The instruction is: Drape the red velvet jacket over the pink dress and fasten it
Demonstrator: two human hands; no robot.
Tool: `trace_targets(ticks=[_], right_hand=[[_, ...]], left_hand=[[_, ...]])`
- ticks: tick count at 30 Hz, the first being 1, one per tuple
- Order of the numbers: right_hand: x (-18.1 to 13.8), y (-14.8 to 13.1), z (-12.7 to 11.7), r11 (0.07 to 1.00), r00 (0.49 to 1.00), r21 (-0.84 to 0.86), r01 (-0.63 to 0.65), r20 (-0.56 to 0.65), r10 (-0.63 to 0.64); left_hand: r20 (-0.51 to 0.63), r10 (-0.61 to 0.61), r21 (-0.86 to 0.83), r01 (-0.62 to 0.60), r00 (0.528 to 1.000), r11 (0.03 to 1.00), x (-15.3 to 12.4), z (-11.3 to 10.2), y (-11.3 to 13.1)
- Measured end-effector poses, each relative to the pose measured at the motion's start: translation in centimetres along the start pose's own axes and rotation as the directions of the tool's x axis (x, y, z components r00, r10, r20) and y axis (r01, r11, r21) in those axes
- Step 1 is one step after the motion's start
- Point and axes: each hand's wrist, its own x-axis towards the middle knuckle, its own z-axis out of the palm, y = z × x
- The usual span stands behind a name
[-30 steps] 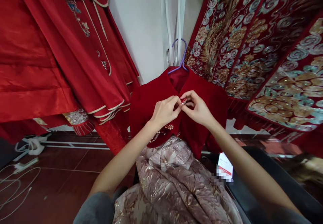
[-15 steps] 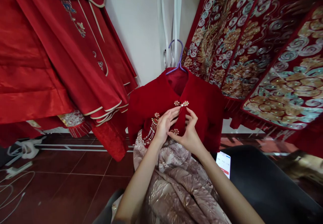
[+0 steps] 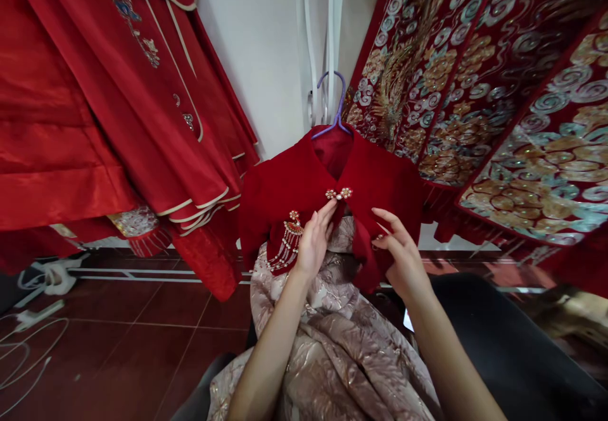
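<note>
A short red velvet jacket (image 3: 285,180) hangs from a purple hanger (image 3: 338,114) in the middle of the view. A pearl-and-gold flower clasp (image 3: 339,194) joins its two fronts at the chest. Just below that clasp, my left hand (image 3: 314,242) lies against one front, fingers stretched out. A beaded tassel brooch (image 3: 293,231) is beside it. My right hand (image 3: 403,255) is closed on the lower edge of the other front, by a small ornament partly covered by its fingers. Between the hands the fronts gape, showing shiny pinkish-grey patterned fabric (image 3: 332,339).
Red garments (image 3: 156,104) hang at the left, and richly embroidered ones (image 3: 475,104) at the right. A black seat (image 3: 494,345) stands at the lower right, with a phone (image 3: 408,321) mostly behind my right arm. White cables (image 3: 35,345) lie on the dark tiled floor (image 3: 137,358).
My right hand has moved right and slightly down, drawing the lower front of the jacket aside and widening the gap. My left hand has stayed nearly in place, below the clasp.
</note>
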Motion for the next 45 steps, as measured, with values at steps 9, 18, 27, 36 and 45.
trace_targets(ticks=[9, 18, 27, 36, 45], right_hand=[[-1.4, -0.8, 1.6, 0.999, 0.967, 0.017, 0.045, 0.249, -0.048], [-0.3, 1.1, 5.1, 0.999, 0.987, 0.038, 0.018, 0.161, -0.024], [2.2, 2.8, 6.8, 0.990, 0.994, -0.104, 0.090, 0.075, -0.083], [2.6, 3.4, 7.0, 0.961, 0.965, -0.194, 0.199, 0.210, -0.157], [3.5, 4.0, 7.7, 0.963, 0.970, -0.156, 0.219, 0.146, -0.197]], left_hand=[[-0.492, -0.146, -0.137, 0.089, 0.858, 0.987, -2.3, -0.4, -1.3], [-0.495, 0.092, 0.215, 0.019, 0.864, 0.976, -3.4, -2.3, -1.2], [-0.579, 0.315, 0.449, -0.028, 0.752, 0.893, -3.6, -3.2, -1.0], [-0.539, 0.191, 0.268, -0.048, 0.821, 0.962, -3.2, -4.4, -0.8], [-0.536, 0.154, 0.223, -0.037, 0.830, 0.974, -3.1, -4.6, -0.5]])
